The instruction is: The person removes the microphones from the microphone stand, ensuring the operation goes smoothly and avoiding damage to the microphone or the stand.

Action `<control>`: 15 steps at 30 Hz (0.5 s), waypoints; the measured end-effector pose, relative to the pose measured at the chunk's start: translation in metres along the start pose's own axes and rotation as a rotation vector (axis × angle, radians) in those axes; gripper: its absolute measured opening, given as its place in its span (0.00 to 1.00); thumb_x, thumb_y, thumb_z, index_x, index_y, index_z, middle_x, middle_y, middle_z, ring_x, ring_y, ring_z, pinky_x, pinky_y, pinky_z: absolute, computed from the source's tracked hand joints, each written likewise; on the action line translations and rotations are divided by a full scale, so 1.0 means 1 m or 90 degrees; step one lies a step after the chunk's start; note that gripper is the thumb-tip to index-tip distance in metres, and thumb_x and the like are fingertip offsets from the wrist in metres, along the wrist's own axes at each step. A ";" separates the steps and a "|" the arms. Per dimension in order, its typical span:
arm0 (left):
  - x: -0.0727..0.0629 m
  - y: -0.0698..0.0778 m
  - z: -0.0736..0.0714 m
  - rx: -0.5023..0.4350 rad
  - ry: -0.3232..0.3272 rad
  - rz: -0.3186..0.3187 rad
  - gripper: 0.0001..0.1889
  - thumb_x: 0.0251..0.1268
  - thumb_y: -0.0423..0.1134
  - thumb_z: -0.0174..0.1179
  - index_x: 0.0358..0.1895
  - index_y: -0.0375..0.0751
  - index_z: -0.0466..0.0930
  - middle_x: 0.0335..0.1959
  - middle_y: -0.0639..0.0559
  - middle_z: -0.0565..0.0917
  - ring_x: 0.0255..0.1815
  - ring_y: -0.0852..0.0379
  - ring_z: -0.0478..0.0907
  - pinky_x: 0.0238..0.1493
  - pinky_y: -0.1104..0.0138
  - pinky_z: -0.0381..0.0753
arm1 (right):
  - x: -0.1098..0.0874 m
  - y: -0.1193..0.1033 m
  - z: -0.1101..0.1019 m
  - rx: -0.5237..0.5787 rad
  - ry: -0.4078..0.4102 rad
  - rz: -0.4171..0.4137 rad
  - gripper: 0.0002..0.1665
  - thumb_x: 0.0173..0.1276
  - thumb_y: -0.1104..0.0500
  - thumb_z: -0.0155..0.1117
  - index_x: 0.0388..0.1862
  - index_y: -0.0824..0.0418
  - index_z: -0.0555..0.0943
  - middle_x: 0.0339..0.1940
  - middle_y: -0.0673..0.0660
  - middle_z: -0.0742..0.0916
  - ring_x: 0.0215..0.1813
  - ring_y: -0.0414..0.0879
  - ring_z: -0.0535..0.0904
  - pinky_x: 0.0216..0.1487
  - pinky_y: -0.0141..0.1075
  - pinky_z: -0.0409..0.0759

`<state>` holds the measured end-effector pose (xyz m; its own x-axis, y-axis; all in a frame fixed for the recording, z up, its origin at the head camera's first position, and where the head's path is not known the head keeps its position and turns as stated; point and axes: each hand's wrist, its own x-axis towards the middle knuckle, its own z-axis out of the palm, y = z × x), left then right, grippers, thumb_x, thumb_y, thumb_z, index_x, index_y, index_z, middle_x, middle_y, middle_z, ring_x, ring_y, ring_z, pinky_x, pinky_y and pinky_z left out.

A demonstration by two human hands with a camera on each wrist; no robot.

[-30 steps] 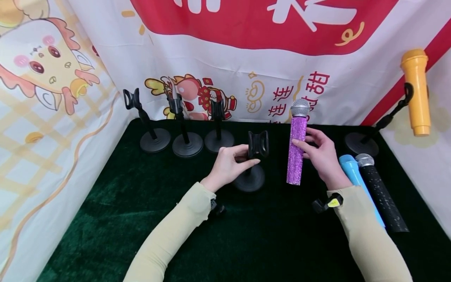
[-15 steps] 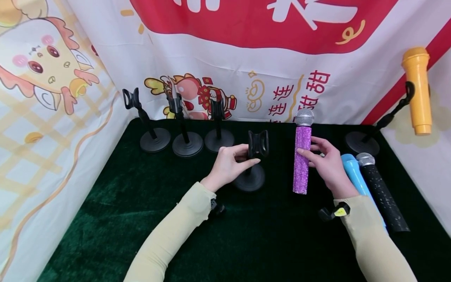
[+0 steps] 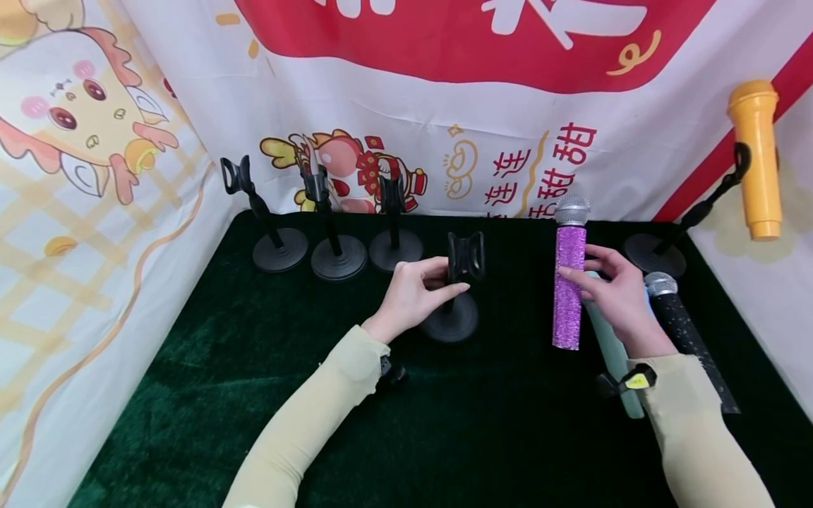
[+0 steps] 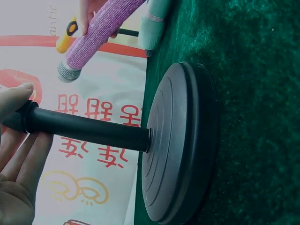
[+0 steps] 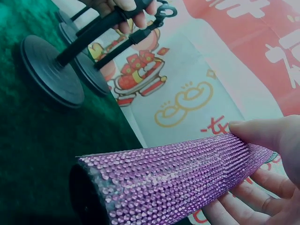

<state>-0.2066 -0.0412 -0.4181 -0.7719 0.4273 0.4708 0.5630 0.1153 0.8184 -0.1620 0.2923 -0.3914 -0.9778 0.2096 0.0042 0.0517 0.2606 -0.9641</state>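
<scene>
My left hand (image 3: 416,295) pinches the upper pole of a black microphone stand (image 3: 449,321) between thumb and fingers, just under its clip. The stand is upright, its round base (image 4: 173,145) on the green cloth. My right hand (image 3: 610,293) holds a purple rhinestone-covered microphone (image 3: 568,289) by its handle, silver head up. In the right wrist view, the dark lower end of this microphone (image 5: 178,180) faces the camera, with thumb and fingers on opposite sides. Beneath the right hand lies a mint-green microphone (image 3: 615,360), partly hidden by the hand and wrist.
Three black stands (image 3: 279,248) with bare clips line the back left. At the back right, another stand (image 3: 654,254) carries a yellow microphone (image 3: 756,162). A black speckled microphone (image 3: 692,339) lies right, beside a mostly hidden blue one. Printed cloth (image 3: 394,106) hangs behind.
My right hand has carried the purple microphone to the right, away from the held stand. The mint-green microphone has come into view, while the blue one is now mostly covered. My left hand stays put.
</scene>
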 end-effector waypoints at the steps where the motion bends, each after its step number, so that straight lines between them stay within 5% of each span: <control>1: 0.000 0.000 0.000 0.001 0.001 0.000 0.12 0.66 0.42 0.71 0.50 0.47 0.87 0.44 0.60 0.88 0.42 0.64 0.87 0.44 0.67 0.87 | -0.001 -0.001 -0.002 -0.012 -0.001 0.001 0.37 0.66 0.53 0.76 0.69 0.60 0.71 0.47 0.51 0.82 0.34 0.35 0.84 0.34 0.28 0.85; 7: 0.001 0.003 0.000 0.000 0.004 -0.002 0.12 0.66 0.41 0.71 0.50 0.46 0.87 0.44 0.52 0.89 0.42 0.64 0.87 0.44 0.67 0.86 | -0.004 0.002 -0.016 -0.107 -0.021 0.030 0.46 0.67 0.45 0.74 0.75 0.63 0.65 0.52 0.54 0.79 0.41 0.37 0.82 0.39 0.29 0.85; 15: 0.000 0.002 0.001 -0.007 0.002 0.004 0.12 0.66 0.41 0.71 0.50 0.46 0.87 0.45 0.46 0.89 0.42 0.63 0.87 0.44 0.67 0.87 | -0.015 0.017 -0.024 -0.169 -0.066 0.016 0.46 0.68 0.45 0.73 0.76 0.64 0.65 0.54 0.61 0.80 0.42 0.37 0.81 0.39 0.29 0.85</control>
<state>-0.2054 -0.0403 -0.4164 -0.7695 0.4254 0.4764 0.5643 0.1035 0.8190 -0.1416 0.3166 -0.4015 -0.9903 0.1255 -0.0597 0.1149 0.4972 -0.8600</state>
